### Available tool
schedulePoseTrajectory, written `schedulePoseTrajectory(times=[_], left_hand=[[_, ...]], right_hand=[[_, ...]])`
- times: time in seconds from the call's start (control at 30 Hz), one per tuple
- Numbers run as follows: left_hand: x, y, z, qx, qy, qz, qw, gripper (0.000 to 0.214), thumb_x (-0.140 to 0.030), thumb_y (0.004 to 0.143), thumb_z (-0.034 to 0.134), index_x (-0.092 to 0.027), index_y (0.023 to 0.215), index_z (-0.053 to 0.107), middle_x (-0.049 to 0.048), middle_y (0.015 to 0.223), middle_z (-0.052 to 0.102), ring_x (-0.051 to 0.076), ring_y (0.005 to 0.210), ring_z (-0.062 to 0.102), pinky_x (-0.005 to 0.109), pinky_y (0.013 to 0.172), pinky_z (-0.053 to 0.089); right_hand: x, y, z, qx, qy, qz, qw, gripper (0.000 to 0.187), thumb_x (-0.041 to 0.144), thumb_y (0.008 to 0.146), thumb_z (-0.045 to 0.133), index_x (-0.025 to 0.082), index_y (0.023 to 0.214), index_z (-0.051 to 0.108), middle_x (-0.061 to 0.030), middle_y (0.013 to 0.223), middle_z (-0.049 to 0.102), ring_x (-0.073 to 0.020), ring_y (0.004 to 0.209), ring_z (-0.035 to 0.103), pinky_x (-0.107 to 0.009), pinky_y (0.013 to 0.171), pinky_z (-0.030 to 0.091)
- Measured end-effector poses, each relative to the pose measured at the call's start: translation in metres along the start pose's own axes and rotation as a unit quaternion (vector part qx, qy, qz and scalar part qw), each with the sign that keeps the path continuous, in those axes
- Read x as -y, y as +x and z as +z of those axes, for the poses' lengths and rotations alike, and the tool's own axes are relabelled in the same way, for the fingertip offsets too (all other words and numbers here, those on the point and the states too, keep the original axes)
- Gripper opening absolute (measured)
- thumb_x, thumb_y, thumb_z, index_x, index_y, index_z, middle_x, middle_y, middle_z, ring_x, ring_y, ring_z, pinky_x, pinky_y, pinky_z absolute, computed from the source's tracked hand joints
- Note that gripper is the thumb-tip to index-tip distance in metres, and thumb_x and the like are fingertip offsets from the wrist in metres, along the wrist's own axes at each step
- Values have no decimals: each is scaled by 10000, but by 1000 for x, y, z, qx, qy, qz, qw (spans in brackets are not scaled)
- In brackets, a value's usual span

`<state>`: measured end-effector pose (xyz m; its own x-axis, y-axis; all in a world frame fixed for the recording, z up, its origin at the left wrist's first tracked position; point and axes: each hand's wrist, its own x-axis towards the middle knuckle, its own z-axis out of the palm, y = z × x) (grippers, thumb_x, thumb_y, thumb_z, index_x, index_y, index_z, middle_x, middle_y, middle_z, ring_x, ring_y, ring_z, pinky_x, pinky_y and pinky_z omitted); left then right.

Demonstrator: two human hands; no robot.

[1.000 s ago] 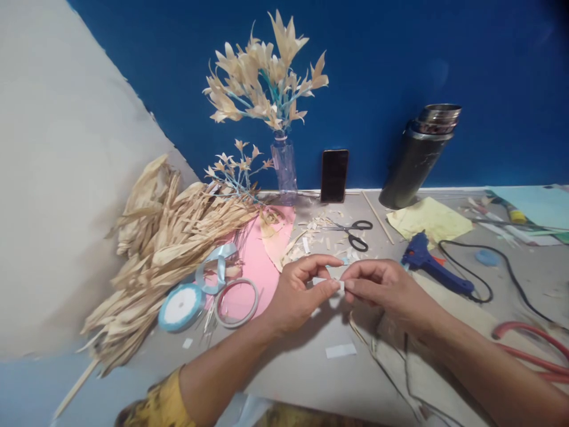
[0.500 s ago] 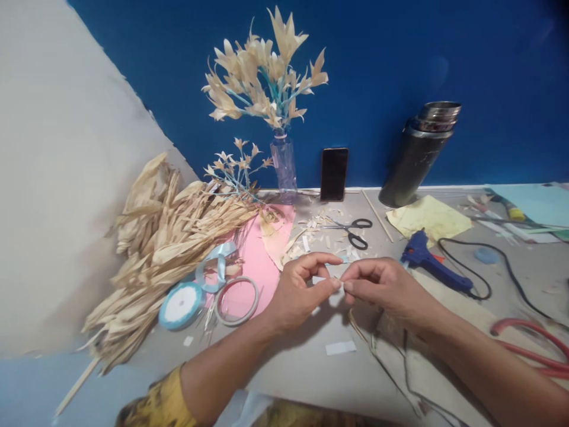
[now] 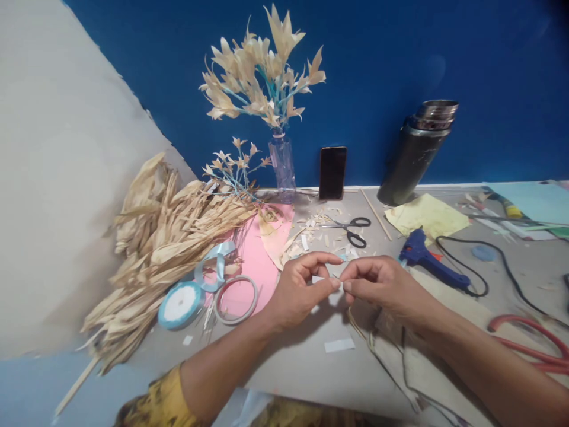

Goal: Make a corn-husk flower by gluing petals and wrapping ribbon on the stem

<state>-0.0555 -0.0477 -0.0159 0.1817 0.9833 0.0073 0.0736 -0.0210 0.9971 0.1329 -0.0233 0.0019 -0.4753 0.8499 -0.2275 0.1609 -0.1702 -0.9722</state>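
My left hand (image 3: 300,287) and my right hand (image 3: 380,284) meet above the middle of the table, fingertips almost touching. A thin, dark, wire-like piece (image 3: 335,276) shows at the pinched fingertips, too small to name surely. The left index finger is stretched out above the thumb, while the right thumb and index finger press together. Just beyond the hands lie black-handled scissors (image 3: 353,231) among pale scraps (image 3: 324,222). A blue glue gun (image 3: 431,261) rests right of my right hand. Below the hands is a small white strip (image 3: 339,345).
Dried corn husks (image 3: 173,237) are heaped at the left, near a blue ribbon spool (image 3: 180,305) and a tape roll (image 3: 235,300). Husk flowers (image 3: 262,71) stand in a clear bottle (image 3: 282,169). A phone (image 3: 332,173), a dark flask (image 3: 413,157) and red-handled scissors (image 3: 533,344) are also around.
The hands stay nearly in place, with only a slight shift at the fingertips; the thin dark piece shows more clearly now. The whole view has shifted slightly.
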Motion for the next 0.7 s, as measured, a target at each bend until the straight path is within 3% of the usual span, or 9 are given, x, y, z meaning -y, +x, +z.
schedulePoseTrajectory(times=[0.7], left_hand=[[-1,0,1,-9,-9,-4,1000,311,-316,780,758,-174,1055,727,-36,606,554,118,567,522,268,607,404]], right_hand=[[-4,-1,-2,20,19,-4,1000,147,279,777,697,174,676,712,-11,637,729,-144,525,661,-244,503,495]])
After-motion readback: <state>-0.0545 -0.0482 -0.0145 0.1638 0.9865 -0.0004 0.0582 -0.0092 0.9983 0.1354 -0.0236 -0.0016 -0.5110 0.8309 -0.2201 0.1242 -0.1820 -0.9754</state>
